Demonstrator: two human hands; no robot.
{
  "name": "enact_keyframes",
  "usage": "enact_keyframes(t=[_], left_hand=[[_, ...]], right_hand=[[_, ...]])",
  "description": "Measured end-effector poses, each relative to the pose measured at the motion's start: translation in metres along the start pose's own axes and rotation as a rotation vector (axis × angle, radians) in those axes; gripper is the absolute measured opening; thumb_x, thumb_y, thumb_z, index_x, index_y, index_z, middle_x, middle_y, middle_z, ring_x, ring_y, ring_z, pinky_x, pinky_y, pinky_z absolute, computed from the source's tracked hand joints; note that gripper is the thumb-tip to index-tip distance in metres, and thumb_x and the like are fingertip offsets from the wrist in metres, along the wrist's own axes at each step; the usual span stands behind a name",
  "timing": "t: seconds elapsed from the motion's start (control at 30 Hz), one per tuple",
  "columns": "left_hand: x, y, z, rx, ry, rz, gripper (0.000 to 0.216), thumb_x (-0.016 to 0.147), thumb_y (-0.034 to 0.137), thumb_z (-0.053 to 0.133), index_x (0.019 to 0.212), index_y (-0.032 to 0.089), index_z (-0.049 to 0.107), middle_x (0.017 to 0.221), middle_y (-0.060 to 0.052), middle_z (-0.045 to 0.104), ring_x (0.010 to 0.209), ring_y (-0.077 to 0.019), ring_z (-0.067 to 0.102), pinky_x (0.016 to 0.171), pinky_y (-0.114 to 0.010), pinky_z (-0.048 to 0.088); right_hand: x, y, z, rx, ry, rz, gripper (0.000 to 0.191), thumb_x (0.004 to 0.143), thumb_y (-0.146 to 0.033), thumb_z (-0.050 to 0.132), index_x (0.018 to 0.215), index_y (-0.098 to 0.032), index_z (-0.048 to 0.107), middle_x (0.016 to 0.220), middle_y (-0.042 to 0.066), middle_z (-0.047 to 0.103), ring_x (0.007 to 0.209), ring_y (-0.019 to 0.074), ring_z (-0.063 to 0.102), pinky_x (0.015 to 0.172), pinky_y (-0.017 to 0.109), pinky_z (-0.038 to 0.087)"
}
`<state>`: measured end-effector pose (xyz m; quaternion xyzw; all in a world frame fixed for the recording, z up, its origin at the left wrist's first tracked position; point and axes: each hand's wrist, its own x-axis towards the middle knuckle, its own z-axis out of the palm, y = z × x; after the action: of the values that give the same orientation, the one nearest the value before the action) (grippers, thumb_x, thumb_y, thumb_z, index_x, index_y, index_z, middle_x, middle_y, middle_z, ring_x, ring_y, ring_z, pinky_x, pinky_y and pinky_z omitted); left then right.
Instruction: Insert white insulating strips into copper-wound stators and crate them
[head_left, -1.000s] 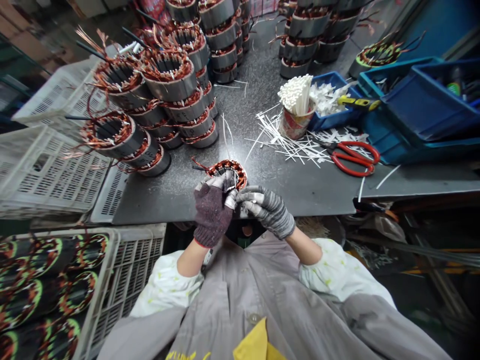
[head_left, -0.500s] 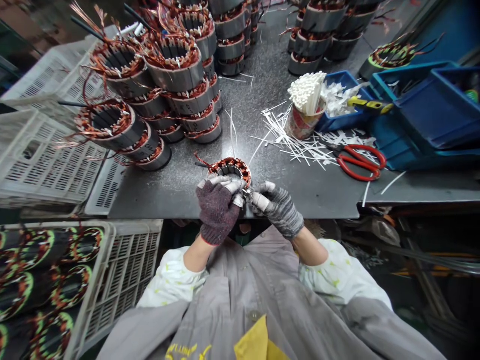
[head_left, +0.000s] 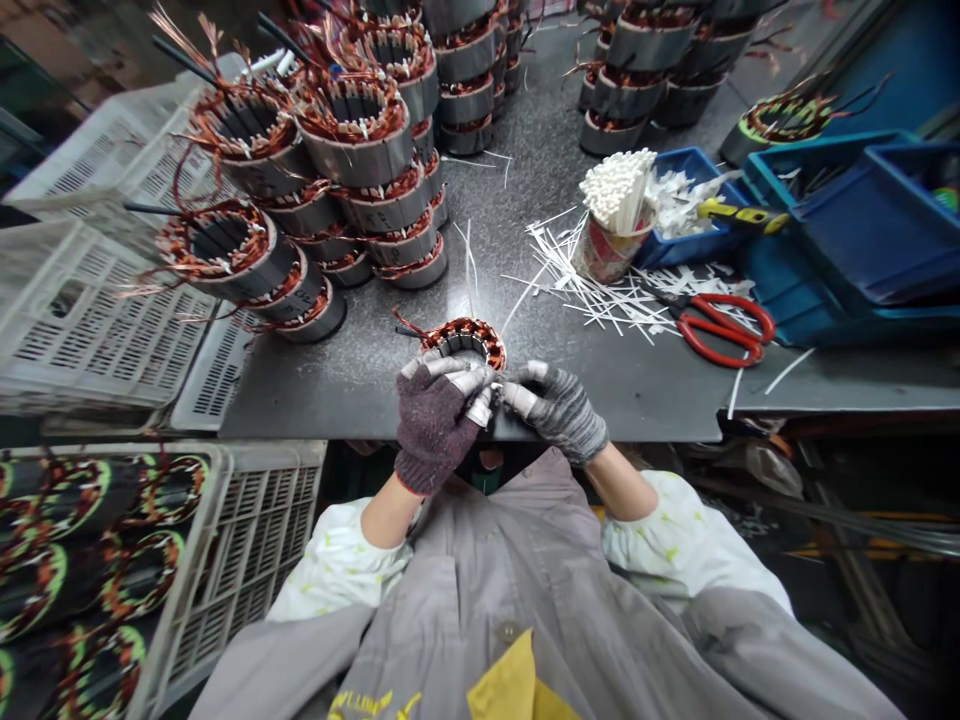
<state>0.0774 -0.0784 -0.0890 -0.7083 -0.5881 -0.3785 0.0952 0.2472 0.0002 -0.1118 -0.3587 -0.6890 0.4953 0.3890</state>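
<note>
Scissors point(head_left: 726, 328) lie right of the stator point(head_left: 493, 345) on the table point(head_left: 637, 385).

Glare on table point(head_left: 300, 400); edges blurred

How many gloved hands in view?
2: the left hand, in dark purple, at the near edge of the copper-wound ring; the right hand, in grey, at its near right. None looks hidden.

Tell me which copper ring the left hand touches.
The ring near the front edge of the table, against the left hand; others are stacked, crated or behind the teal bin, untouched.
</note>
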Motion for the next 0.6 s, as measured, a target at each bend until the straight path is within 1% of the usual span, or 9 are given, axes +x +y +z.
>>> enact_keyframes(t=[0.13, 0.3, 0.4, 0.5, 0.6], left_hand=[[-0.0014, -0.0035, 0.0024, -0.011, 0.009, -0.009, 0.017, 0.093, 0.025, 0.063, 0.109, 0.022, 0.069, 0.106, -0.004, 0.075, 0.111, -0.0212, 0.065, 0.107, -0.043, 0.043], [-0.0029, -0.0051, 0.0029, -0.012, 0.018, 0.055, 0.02, 0.092, 0.022, 0.064, 0.112, 0.022, 0.068, 0.107, -0.004, 0.076, 0.115, -0.0219, 0.065, 0.109, -0.044, 0.042], [-0.0028, -0.0039, 0.0013, -0.014, 0.015, 0.06, 0.021, 0.091, 0.023, 0.065, 0.112, 0.022, 0.068, 0.107, -0.004, 0.076, 0.114, -0.0217, 0.065, 0.109, -0.044, 0.042], [-0.0026, -0.0036, 0.0009, 0.002, -0.014, 0.053, 0.021, 0.092, 0.025, 0.064, 0.112, 0.024, 0.069, 0.106, -0.003, 0.077, 0.113, -0.0212, 0.066, 0.109, -0.044, 0.042], [-0.0026, -0.0041, 0.0025, -0.001, -0.026, 0.063, 0.022, 0.092, 0.025, 0.062, 0.113, 0.024, 0.069, 0.108, -0.003, 0.077, 0.115, -0.0222, 0.064, 0.109, -0.045, 0.041]], right_hand=[[-0.0048, -0.0016, -0.0034, 0.067, 0.049, 0.071, 0.017, 0.081, -0.039, 0.07, 0.079, -0.022, 0.068, 0.075, 0.0, 0.073, 0.066, 0.016, 0.065, 0.065, 0.03, 0.056], [-0.0004, -0.0013, 0.0031, -0.033, -0.015, 0.037, 0.016, 0.082, -0.037, 0.067, 0.083, -0.022, 0.072, 0.076, 0.002, 0.074, 0.069, 0.0176, 0.067, 0.066, 0.03, 0.055], [0.002, 0.003, 0.0028, -0.128, -0.057, -0.03, 0.018, 0.086, -0.036, 0.064, 0.088, -0.022, 0.074, 0.081, 0.003, 0.075, 0.075, 0.0189, 0.068, 0.072, 0.032, 0.055], [0.0016, 0.0044, -0.0018, -0.265, -0.111, -0.157, 0.022, 0.092, -0.036, 0.06, 0.094, -0.021, 0.076, 0.09, 0.006, 0.074, 0.083, 0.0199, 0.069, 0.078, 0.033, 0.054], [0.0022, -0.0012, -0.003, -0.439, -0.107, -0.276, 0.027, 0.095, -0.039, 0.056, 0.094, -0.02, 0.075, 0.094, 0.008, 0.072, 0.088, 0.0211, 0.067, 0.082, 0.034, 0.052]])
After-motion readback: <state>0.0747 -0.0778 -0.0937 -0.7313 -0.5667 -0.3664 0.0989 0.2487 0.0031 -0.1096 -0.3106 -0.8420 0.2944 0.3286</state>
